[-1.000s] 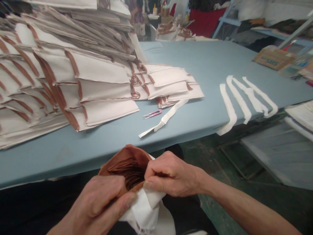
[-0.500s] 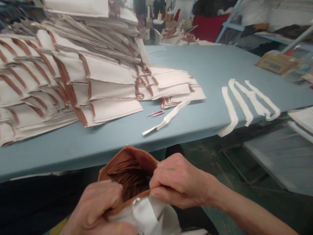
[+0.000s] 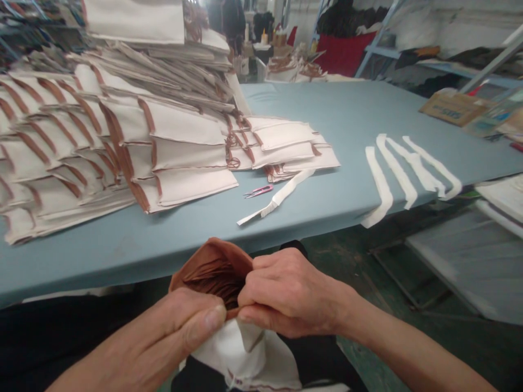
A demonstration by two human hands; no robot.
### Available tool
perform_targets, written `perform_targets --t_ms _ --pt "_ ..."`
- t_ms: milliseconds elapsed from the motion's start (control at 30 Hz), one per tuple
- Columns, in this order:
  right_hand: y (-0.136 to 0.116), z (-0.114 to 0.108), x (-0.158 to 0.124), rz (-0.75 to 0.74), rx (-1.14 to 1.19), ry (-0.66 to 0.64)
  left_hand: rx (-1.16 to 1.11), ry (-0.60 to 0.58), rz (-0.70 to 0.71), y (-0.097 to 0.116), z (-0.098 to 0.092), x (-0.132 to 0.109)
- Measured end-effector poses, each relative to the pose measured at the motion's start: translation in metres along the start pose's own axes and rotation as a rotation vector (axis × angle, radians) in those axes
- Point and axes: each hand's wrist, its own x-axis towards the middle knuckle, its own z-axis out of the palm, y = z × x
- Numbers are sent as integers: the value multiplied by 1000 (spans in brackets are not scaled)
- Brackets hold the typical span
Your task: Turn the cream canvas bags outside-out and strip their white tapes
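Observation:
A white fabric piece with a brown gathered lining, like a bag (image 3: 245,354), is held over my lap below the table edge. Its brown opening (image 3: 212,261) faces up and shows many folds inside. My left hand (image 3: 192,316) pinches the near brown rim, thumb on top. Close beside it, my right hand (image 3: 286,291) grips the same rim with curled fingers. Beyond the hands, pink thread snips (image 3: 259,191) and a white fabric strip (image 3: 281,195) lie on the table.
Stacks of white pieces with brown edging (image 3: 188,155) cover the left of the blue-grey table (image 3: 310,218). Several white strips (image 3: 382,185) hang near its right front edge. A cardboard box (image 3: 453,107) stands at the far right. A grey surface on a frame (image 3: 466,261) is below right.
My left hand has moved right and up along the rim, closer to my right hand, its thumb now on the edge. The opening looks narrower, and more of the white fabric shows below.

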Motion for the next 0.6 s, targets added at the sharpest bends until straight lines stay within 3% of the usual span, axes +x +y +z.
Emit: perform_targets --t_ms 67,200,267,400,600 --pt "3 2 1 -13 2 -1 -4 -72 -16 4 -1 4" --pt "12 8 9 25 108 -20 -2 -84 -38 22 1 16" --pt "15 13 13 91 238 46 -13 -22 -39 28 2 21" --pt "12 30 13 247 383 326 3 186 -56 23 -1 24" --pt "2 61 9 328 367 302 4 403 -132 2 1 20"
